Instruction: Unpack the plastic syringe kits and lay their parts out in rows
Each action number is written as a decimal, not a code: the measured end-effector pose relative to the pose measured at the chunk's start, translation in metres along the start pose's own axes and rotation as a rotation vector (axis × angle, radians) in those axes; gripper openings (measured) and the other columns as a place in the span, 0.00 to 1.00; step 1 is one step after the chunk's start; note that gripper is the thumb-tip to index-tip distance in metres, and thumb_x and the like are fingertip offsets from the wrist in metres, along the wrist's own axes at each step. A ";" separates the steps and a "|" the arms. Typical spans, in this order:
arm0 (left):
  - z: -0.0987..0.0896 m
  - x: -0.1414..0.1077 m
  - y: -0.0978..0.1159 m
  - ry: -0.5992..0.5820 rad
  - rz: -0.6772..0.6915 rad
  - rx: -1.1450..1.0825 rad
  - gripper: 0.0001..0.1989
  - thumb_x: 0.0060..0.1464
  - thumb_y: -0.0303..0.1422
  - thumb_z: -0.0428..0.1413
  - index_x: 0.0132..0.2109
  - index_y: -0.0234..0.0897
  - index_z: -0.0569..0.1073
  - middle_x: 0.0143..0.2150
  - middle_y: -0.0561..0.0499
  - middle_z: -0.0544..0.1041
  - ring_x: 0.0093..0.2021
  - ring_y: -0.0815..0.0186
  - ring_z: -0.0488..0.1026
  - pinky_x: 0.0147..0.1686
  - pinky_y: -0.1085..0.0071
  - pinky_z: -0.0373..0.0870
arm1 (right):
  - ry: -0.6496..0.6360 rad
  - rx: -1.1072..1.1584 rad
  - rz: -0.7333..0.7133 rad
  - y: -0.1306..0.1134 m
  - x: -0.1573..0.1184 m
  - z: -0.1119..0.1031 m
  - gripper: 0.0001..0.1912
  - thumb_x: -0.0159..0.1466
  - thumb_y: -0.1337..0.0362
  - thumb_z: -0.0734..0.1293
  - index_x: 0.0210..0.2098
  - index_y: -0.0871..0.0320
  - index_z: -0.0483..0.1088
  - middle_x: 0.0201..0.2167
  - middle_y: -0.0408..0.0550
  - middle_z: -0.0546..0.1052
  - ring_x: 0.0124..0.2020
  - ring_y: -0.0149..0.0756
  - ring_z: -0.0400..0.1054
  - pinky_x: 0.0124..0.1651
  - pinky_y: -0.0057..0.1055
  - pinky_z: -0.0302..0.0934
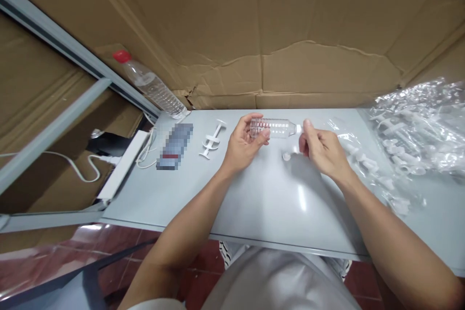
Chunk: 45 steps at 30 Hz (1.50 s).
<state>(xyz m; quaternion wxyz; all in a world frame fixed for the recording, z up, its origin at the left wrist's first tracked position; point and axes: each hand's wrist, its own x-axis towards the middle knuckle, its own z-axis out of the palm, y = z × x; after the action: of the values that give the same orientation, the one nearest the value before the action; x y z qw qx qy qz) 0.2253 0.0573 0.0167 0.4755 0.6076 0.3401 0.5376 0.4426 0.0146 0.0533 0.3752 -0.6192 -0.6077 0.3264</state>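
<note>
Lap in pale grey cloth (276,281) sits at 6 o'clock, clock centred on the clear bottle, 12 pointing to the back wall. Next comes the front of the grey table (250,203). A small round clear piece (286,156) lies on it at 5 o'clock, just beside the bottle and below it in view.

Left hand (247,141), at 9 o'clock: fingers curled closed around the rear part of the clear bottle (276,128), thumb along its near side. Bottle is above the table, lying roughly level, neck toward 3 o'clock. Right hand (323,149), at 3 to 4 o'clock: thumb and fingertips pinched together on the white end piece (299,129) at the neck. Whether that piece is fully seated: cannot tell.

Farther out, 9 o'clock: white plastic parts (211,141) in a row, then a pixelated item (175,147), details unreadable. Beyond, between 8 and 9, a white power strip (123,165) with cables. At 3 to 4 o'clock, clear plastic bags (417,131) hold or cover more white parts. At 10 o'clock, a red-capped water bottle (154,88) leans tilted. Farthest, 12 o'clock: brown cardboard (261,34), creased and torn low down.
</note>
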 end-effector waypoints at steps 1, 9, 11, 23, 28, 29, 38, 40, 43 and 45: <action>-0.001 -0.002 -0.003 0.009 0.005 -0.002 0.27 0.58 0.50 0.68 0.56 0.44 0.69 0.47 0.49 0.78 0.39 0.67 0.78 0.39 0.69 0.80 | -0.020 0.064 0.046 0.002 0.000 0.004 0.39 0.72 0.31 0.52 0.19 0.55 0.58 0.17 0.44 0.64 0.22 0.31 0.58 0.29 0.32 0.52; 0.003 -0.015 -0.002 -0.018 -0.079 0.064 0.25 0.61 0.52 0.65 0.55 0.42 0.70 0.48 0.46 0.80 0.47 0.61 0.80 0.49 0.63 0.78 | -0.004 0.382 0.212 0.001 -0.004 0.022 0.36 0.69 0.31 0.58 0.21 0.52 0.46 0.16 0.39 0.52 0.19 0.28 0.42 0.22 0.33 0.40; 0.005 -0.016 0.002 0.013 -0.145 0.081 0.26 0.60 0.55 0.64 0.53 0.41 0.71 0.41 0.48 0.80 0.38 0.64 0.79 0.42 0.65 0.78 | 0.024 0.347 0.180 0.000 -0.007 0.024 0.36 0.70 0.31 0.58 0.20 0.52 0.47 0.16 0.40 0.51 0.19 0.29 0.42 0.22 0.33 0.40; -0.007 -0.006 0.005 0.026 -0.213 -0.051 0.26 0.57 0.56 0.66 0.48 0.41 0.71 0.34 0.53 0.78 0.32 0.68 0.76 0.33 0.71 0.74 | -0.029 0.351 -0.003 0.007 -0.008 0.026 0.31 0.73 0.36 0.59 0.25 0.54 0.62 0.20 0.42 0.66 0.23 0.31 0.62 0.28 0.30 0.57; -0.015 -0.002 0.003 -0.090 -0.079 0.009 0.26 0.52 0.47 0.72 0.50 0.43 0.71 0.51 0.47 0.79 0.54 0.60 0.78 0.54 0.62 0.76 | -0.029 0.460 0.150 0.007 0.000 0.020 0.32 0.68 0.37 0.65 0.22 0.54 0.56 0.17 0.38 0.60 0.17 0.27 0.54 0.22 0.29 0.51; -0.016 -0.002 0.002 -0.099 -0.073 0.023 0.25 0.53 0.47 0.72 0.50 0.43 0.71 0.51 0.47 0.79 0.54 0.60 0.78 0.56 0.60 0.75 | -0.050 0.524 0.171 0.007 0.001 0.018 0.31 0.68 0.36 0.64 0.24 0.53 0.57 0.19 0.38 0.61 0.17 0.27 0.55 0.21 0.29 0.50; -0.016 -0.004 0.001 -0.126 -0.180 0.079 0.23 0.55 0.48 0.70 0.51 0.41 0.75 0.44 0.48 0.81 0.45 0.62 0.80 0.48 0.65 0.78 | -0.022 0.434 0.129 0.008 0.002 0.018 0.36 0.66 0.30 0.63 0.24 0.53 0.52 0.18 0.37 0.57 0.18 0.27 0.53 0.22 0.29 0.50; -0.017 -0.004 0.003 -0.112 -0.303 0.083 0.23 0.59 0.53 0.65 0.49 0.40 0.75 0.34 0.52 0.79 0.32 0.66 0.77 0.35 0.70 0.75 | -0.045 0.408 0.097 0.010 0.001 0.018 0.35 0.67 0.30 0.62 0.25 0.53 0.53 0.19 0.37 0.59 0.19 0.27 0.55 0.24 0.29 0.51; -0.020 -0.003 0.003 -0.085 -0.417 0.045 0.25 0.63 0.57 0.59 0.43 0.38 0.75 0.24 0.55 0.74 0.22 0.69 0.69 0.22 0.74 0.66 | -0.131 0.357 0.031 0.015 0.001 0.017 0.30 0.71 0.33 0.60 0.31 0.54 0.60 0.21 0.38 0.67 0.22 0.28 0.61 0.28 0.28 0.56; -0.023 -0.001 0.002 -0.073 -0.431 0.007 0.25 0.63 0.57 0.58 0.41 0.37 0.75 0.23 0.55 0.73 0.21 0.69 0.68 0.21 0.74 0.64 | -0.198 0.377 0.015 0.017 0.002 0.015 0.27 0.72 0.36 0.61 0.35 0.53 0.63 0.23 0.38 0.70 0.24 0.29 0.65 0.31 0.28 0.60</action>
<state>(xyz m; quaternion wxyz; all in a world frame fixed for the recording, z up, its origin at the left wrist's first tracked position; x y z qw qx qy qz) 0.2028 0.0603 0.0174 0.5891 0.5416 0.4467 0.4001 0.4381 0.0175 0.0309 0.4204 -0.5075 -0.5652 0.4962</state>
